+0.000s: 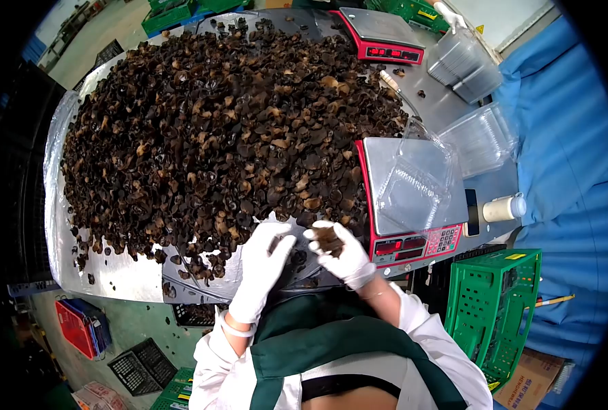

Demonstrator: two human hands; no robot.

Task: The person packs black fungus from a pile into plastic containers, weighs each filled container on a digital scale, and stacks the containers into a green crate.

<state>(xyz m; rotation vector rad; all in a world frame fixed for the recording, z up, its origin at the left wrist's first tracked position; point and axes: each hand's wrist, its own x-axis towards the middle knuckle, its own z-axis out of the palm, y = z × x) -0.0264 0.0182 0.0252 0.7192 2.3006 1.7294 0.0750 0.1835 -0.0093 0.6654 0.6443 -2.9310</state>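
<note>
Bench: a metal bench [129, 279], shiny, with clear film [52, 178] wrapped along its far-left edge.
Pile: a broad pile [215, 137] of dark brown, curled, leafy pieces beyond both grips, spreading to the left; strays lie nearer its front edge.
Room: blue curtain [563, 137] far to the right of the grips; green crate [495, 307] low to the right, near the bench; red basket [75, 328] and black crate [142, 367] on the greenish floor [129, 321], low to the left.
Brown piece: in the right grip [329, 240], a ragged brown piece [328, 239] resting against the palm side, just in front of the pile.
Long axis: slanting, it seems, from the fingertips toward the palm; the curled outline leaves its exact ends unclear.
Right grip: white-gloved, fingers curled around the brown piece.
Left grip: white-gloved [285, 240], thumb and fingers parted, just left of the right grip and apart from it.
Near scale: red scale [413, 184] just right of the right grip, clear tray [413, 195] on its plate.
Beyond that: phone [472, 212] and white bottle [504, 208] further right; second scale [379, 31] far ahead.
Other person: gloved hand [451, 17] at stacked trays [462, 61], far ahead and right.
</note>
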